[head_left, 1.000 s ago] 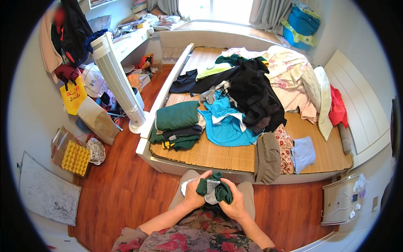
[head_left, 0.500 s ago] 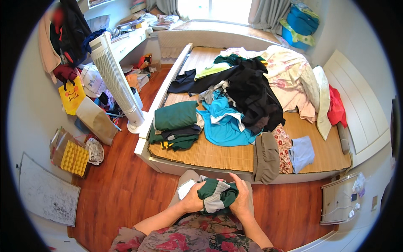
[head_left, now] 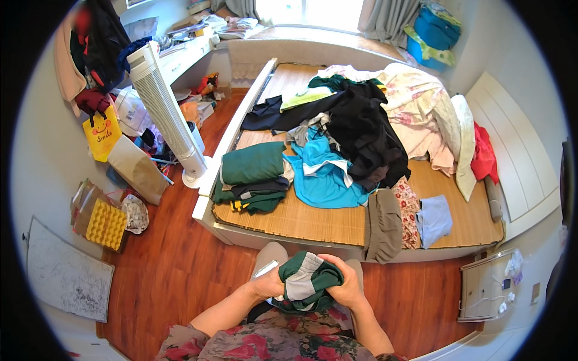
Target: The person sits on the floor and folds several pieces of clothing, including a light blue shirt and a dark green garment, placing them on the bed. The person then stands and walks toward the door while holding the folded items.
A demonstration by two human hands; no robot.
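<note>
A bunched dark green garment with a light grey panel (head_left: 306, 278) is held over my lap. My left hand (head_left: 265, 285) grips its left side, the fingers mostly hidden behind the cloth. Around its right side curls my right hand (head_left: 347, 284), thumb and fingers closed on the fabric. A thin white item (head_left: 265, 269) shows beside my left hand, above my thigh; its kind I cannot make out. On the bed ahead lies a stack of folded green and dark clothes (head_left: 253, 165). Right of it are a loose blue garment (head_left: 322, 186) and a black heap of clothing (head_left: 367, 135).
Folded brown cloth (head_left: 383, 225), a floral piece (head_left: 407, 210) and light blue cloth (head_left: 433, 221) lie along the near bed edge. A white tower fan (head_left: 162, 108) stands left of the bed. Paper bags (head_left: 137, 171) and a whiteboard (head_left: 69, 271) lean at the left wall.
The garment has been turned and bunched differently, with its grey panel higher. My right hand's raised finger has folded down onto the cloth. The white item now shows as a narrower strip.
</note>
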